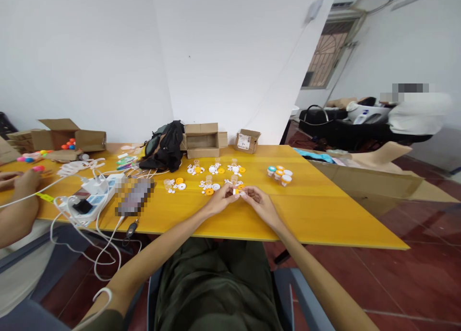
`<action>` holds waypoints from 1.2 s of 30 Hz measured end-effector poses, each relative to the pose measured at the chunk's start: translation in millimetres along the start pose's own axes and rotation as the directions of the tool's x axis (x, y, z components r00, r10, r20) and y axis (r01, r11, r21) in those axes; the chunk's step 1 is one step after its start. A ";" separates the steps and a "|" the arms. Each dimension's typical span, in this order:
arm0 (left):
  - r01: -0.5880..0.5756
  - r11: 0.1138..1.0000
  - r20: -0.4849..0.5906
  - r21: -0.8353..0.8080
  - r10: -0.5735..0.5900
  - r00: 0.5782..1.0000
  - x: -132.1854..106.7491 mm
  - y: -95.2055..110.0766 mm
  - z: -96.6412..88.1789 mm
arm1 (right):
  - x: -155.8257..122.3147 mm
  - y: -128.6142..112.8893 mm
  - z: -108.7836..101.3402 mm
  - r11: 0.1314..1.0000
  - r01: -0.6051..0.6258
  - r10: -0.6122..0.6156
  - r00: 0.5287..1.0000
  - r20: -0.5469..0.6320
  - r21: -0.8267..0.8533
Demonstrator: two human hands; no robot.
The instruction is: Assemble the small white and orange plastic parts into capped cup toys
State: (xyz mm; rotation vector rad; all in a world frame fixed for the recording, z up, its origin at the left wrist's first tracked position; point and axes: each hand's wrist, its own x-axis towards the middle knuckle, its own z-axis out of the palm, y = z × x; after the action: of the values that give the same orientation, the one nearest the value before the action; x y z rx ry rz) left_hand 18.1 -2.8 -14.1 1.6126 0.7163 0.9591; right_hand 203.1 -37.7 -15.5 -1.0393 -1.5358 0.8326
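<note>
**A:** What do we have in our hands?

**B:** Our left hand (219,200) and right hand (259,200) meet over the yellow table (324,216). The fingertips of both are pinched shut on one small white-and-orange piece (236,192). We hold it just above the tabletop, on the side of the table nearest us.

**A:** What do we see around it?

**B:** Just beyond our fingers lie clusters of white and orange parts (211,186). To their right stands a tight group of small capped jars (279,173). Farther back we see a black bag (165,146), an open cardboard box (202,139) and a smaller box (248,140).

**A:** And on our left?

**B:** A white power strip (94,196) sits in a tangle of cables, well apart from our hands. A co-worker's hand (22,182) rests at the far left of the table, and we cannot tell what it grips.
</note>
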 end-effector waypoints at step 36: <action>0.032 0.997 -0.039 -0.068 -0.035 0.999 2.8 -2.0 -1.3 | 2.1 1.2 -2.9 0.994 -0.049 0.060 0.991 -0.117 0.093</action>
State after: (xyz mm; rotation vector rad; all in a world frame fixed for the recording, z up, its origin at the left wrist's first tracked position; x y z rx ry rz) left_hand 18.4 0.7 -15.3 1.5215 0.7290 0.9837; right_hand 206.0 -35.3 -15.2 -1.0508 -1.3621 0.8539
